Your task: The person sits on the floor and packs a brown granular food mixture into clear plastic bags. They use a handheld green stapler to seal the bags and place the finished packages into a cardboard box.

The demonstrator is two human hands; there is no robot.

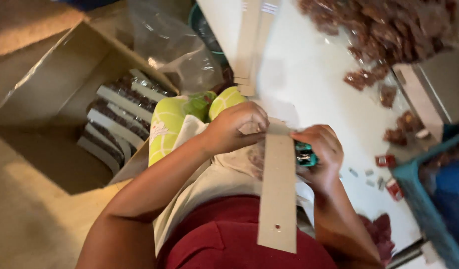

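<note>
At frame centre we find the left hand [238, 127] pinching a long brown cardboard strip [278, 189] while the right hand [320, 152] clenches a small teal stapler [304, 155] against it, which we judge mid-stapling; next calls for squeezing squarely.

Home packing workspace, open cardboard box [55, 94] of filled snack packets [112, 122], cardboard strips [252, 45], loose dark snacks [384, 27]
</note>
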